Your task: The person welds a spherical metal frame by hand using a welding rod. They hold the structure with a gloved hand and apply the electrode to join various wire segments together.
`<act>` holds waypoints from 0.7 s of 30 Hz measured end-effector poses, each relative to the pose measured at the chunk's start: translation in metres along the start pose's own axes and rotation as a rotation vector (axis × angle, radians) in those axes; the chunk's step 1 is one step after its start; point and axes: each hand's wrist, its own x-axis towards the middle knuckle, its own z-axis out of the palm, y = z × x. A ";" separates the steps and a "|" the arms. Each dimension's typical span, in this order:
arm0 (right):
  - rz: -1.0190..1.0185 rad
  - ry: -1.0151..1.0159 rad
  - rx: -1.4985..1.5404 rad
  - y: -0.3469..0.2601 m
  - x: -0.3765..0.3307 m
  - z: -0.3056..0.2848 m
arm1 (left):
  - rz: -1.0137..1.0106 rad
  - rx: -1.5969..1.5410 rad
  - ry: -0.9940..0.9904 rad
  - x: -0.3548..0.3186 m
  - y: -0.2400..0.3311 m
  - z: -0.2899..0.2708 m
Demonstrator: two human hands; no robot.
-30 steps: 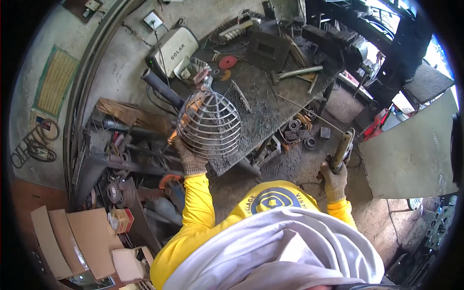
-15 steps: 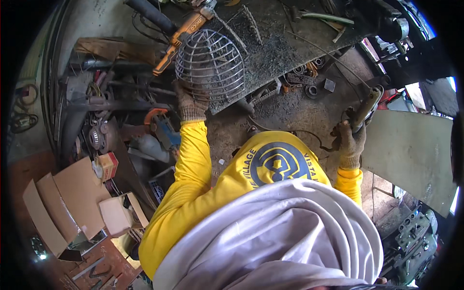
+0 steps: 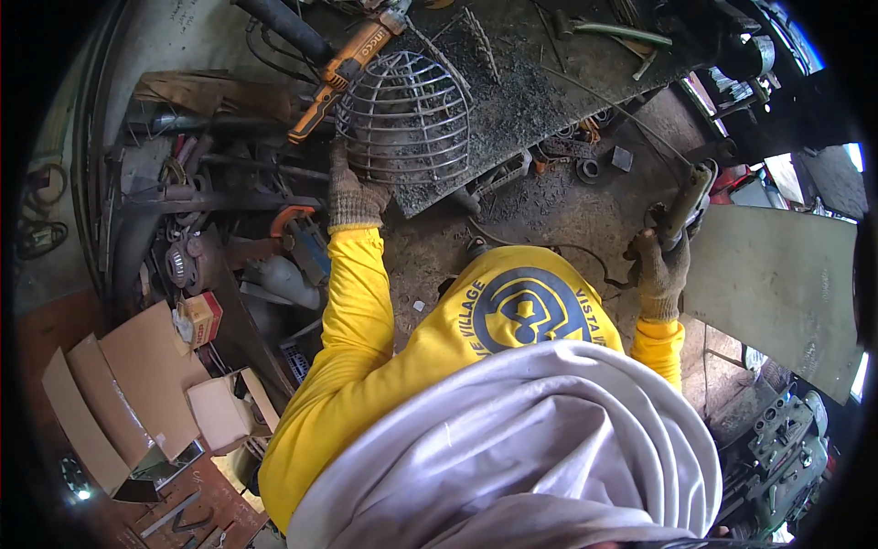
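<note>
A round cage point(image 3: 409, 116) of welded metal bars rests on the near left corner of the metal table. At its lower left edge, my left hand point(image 3: 357, 194) in a brown knit glove grips the bars, some fingers hidden under them. My gloved right hand point(image 3: 662, 265), off to the right of the table, is closed around a welding electrode holder point(image 3: 688, 203). From its jaw a long thin welding rod point(image 3: 622, 108) slants up and left over the table. An orange and black angle grinder point(image 3: 352, 66) lies against the cage's upper left side.
Dark grit covers the metal table point(image 3: 549, 96), where a hammer point(image 3: 617, 33) lies at the far side. A cable point(image 3: 558, 247) runs across the floor from the holder. Scrap metal crowds the left, above open cardboard boxes point(image 3: 137, 384). A grey sheet point(image 3: 777, 293) stands at right.
The cage has tilted and shifted slightly to the right under my left hand. That hand has slid a little left and down. My right hand and the electrode holder stay almost in place.
</note>
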 end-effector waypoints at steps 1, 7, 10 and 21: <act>-0.014 0.001 -0.011 -0.001 0.001 0.001 | 0.033 0.007 0.063 -0.006 -0.002 0.011; -0.029 -0.011 -0.150 -0.008 -0.001 0.002 | 0.066 0.075 0.109 -0.024 -0.009 0.029; -0.082 -0.022 -0.174 -0.004 0.000 0.001 | 0.047 0.053 -0.023 -0.006 -0.010 -0.004; -0.059 -0.009 -0.220 -0.014 0.001 0.008 | 0.050 0.027 -0.097 -0.001 -0.008 -0.028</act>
